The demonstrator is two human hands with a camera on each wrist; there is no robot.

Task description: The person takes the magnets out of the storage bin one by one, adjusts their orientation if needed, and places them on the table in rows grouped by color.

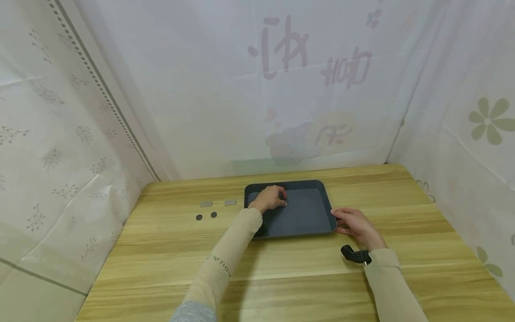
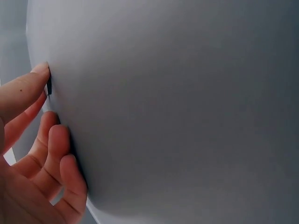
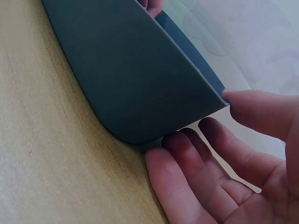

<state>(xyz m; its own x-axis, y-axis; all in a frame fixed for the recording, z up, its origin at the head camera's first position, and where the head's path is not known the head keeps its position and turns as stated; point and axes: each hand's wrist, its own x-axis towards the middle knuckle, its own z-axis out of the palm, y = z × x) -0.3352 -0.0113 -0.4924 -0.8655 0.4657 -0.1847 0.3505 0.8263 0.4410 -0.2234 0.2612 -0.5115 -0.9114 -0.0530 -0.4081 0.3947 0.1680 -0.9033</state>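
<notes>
A dark grey rectangular tray lies on the wooden table. My left hand reaches over its left side and is down inside it, close to the tray floor. In the left wrist view, the thumb and index finger pinch a small thin dark piece against the grey surface, while the other fingers curl beside it. At the tray's right end, my right hand grips the wall. Its thumb presses on the rim and the fingers sit against the outer side, low near the table, as the right wrist view shows.
Left of the tray lie two flat silver rectangles in a row, with two dark round discs just in front of them. A black wrist-camera mount juts from the right wrist. Printed curtains enclose the table at the back and sides.
</notes>
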